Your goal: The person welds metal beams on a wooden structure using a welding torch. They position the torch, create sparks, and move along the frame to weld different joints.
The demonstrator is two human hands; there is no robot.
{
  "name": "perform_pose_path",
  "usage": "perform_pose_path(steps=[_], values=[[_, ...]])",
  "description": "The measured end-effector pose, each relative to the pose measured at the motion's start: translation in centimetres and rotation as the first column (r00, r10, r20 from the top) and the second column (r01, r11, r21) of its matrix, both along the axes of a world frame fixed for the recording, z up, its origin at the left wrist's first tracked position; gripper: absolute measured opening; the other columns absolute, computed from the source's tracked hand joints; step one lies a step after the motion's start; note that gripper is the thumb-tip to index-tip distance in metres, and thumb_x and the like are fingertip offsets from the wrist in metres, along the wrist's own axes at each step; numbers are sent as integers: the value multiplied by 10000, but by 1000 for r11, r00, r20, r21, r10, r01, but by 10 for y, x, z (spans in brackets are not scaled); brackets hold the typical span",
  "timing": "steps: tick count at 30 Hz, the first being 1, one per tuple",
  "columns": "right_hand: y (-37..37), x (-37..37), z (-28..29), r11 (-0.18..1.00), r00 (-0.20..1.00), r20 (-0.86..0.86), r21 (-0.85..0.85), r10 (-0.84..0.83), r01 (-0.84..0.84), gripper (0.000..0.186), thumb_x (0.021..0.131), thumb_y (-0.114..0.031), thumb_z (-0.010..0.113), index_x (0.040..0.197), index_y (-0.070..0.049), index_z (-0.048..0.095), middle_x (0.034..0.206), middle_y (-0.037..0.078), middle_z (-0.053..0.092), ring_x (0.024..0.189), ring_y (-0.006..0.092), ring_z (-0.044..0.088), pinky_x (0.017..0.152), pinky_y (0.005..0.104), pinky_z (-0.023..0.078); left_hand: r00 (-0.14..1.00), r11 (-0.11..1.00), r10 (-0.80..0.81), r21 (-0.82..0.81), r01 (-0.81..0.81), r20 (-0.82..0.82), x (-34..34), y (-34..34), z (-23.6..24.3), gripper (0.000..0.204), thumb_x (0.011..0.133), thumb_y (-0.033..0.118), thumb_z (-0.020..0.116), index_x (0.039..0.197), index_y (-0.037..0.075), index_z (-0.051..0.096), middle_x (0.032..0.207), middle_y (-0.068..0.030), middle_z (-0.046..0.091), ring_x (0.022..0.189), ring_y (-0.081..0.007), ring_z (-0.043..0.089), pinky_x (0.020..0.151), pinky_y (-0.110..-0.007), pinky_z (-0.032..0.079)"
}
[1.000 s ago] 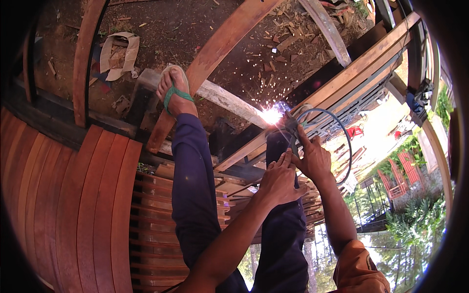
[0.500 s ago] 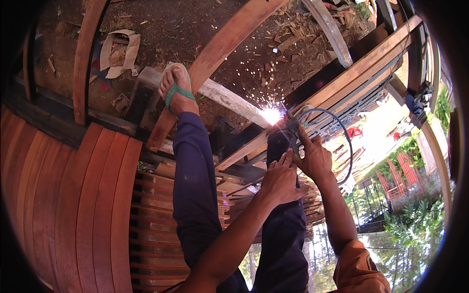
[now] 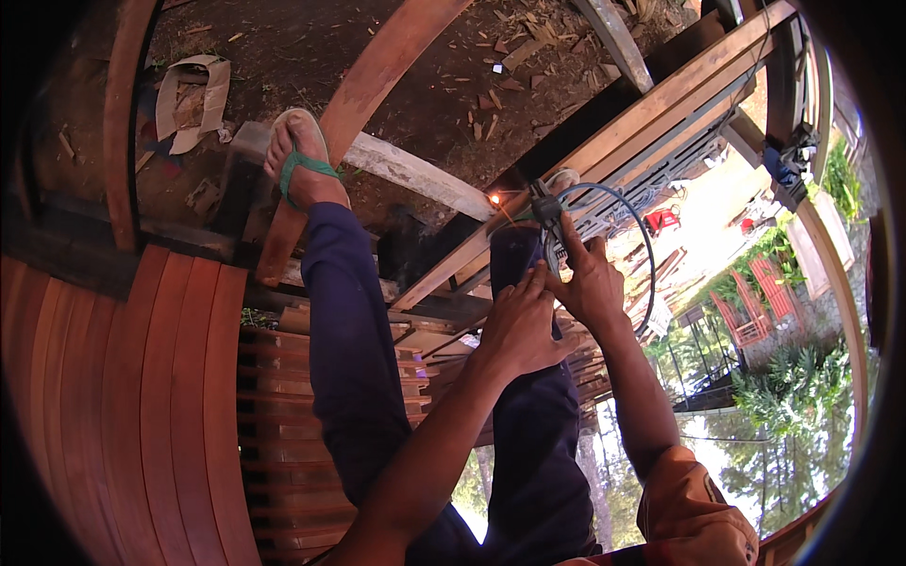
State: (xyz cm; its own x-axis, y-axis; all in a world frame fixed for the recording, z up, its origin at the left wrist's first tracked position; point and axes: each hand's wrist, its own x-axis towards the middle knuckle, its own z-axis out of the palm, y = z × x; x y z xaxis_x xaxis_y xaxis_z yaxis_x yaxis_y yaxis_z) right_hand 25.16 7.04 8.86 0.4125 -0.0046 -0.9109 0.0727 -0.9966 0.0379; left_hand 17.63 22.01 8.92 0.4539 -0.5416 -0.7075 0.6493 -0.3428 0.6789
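Note:
My right hand (image 3: 593, 288) grips a dark welding electrode holder (image 3: 545, 209) above my right knee. A thin electrode (image 3: 514, 220) seems to reach from it to the left. Just beyond, a small orange spot (image 3: 494, 199) glows at the end of a pale, worn beam (image 3: 420, 174). From the holder a dark cable (image 3: 649, 250) loops round to the right. My left hand (image 3: 517, 330) lies over my right leg, its fingers stretched out and the tips against my right hand; its thumb points aside and it appears to hold nothing.
My left foot in a green-strapped sandal (image 3: 307, 160) rests on the beams. A reddish curved beam (image 3: 377, 71) crosses beside it over a lower dirt floor (image 3: 274, 57) strewn with wood scraps. Reddish planks (image 3: 170, 377) form a deck at left. Long timbers (image 3: 661, 123) run along the right.
The bright white arc and flying sparks have died to a small orange glow. The holder has lifted slightly from the joint. The whole view has shifted, with the scene moving left.

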Motion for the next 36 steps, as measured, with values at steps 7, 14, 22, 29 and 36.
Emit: perform_pose_path(steps=[7, 14, 22, 29, 36], values=[[0, -4, 0, 1000, 1000, -21, -28, 8, -8, 921, 880, -491, 793, 1667, -246, 381, 1032, 237, 591, 822, 443, 726, 689, 543, 587, 1000, 1000, -5, -7, 5, 0, 2, 3, 0, 871, 880, 556, 784, 1440, -73, 564, 1613, -390, 385, 1532, -455, 405, 1242, -530, 363], [-5, -5, 4, 999, 999, -18, -20, 30, -30, 915, 882, -495, 796, 1666, -259, 388, 1023, 240, 594, 796, 441, 728, 680, 535, 589, 1000, 1000, -7, -4, 7, 12, 3, 2, 2, 859, 866, 550, 792, 1424, -70, 585, 1596, -381, 421, 1527, -446, 417, 1232, -535, 373], [0, -1, 6, 999, 998, -42, -27, 45, -46, 918, 877, -473, 811, 1665, -266, 388, 1053, 259, 595, 826, 454, 734, 694, 540, 594, 1000, 1000, 10, -11, -10, 11, 8, 6, 3, 875, 855, 548, 799, 1411, -92, 584, 1565, -370, 470, 1505, -444, 451, 1225, -539, 381], [2, 3, 7, 997, 996, -56, -36, 70, -72, 935, 879, -481, 809, 1674, -279, 361, 1067, 270, 597, 857, 471, 733, 723, 557, 595, 1000, 1000, 9, 10, -10, 28, 8, 6, 4, 842, 849, 535, 813, 1380, -86, 610, 1550, -361, 494, 1492, -446, 466, 1211, -540, 397], [2, 4, 9, 1000, 996, -81, -22, 20, -22, 926, 895, -480, 796, 1679, -275, 347, 1067, 264, 605, 856, 470, 733, 725, 556, 595, 999, 1000, 7, 16, -8, 39, 14, 10, 6, 796, 850, 526, 817, 1343, -74, 644, 1525, -340, 531, 1472, -435, 493, 1194, -539, 416]])
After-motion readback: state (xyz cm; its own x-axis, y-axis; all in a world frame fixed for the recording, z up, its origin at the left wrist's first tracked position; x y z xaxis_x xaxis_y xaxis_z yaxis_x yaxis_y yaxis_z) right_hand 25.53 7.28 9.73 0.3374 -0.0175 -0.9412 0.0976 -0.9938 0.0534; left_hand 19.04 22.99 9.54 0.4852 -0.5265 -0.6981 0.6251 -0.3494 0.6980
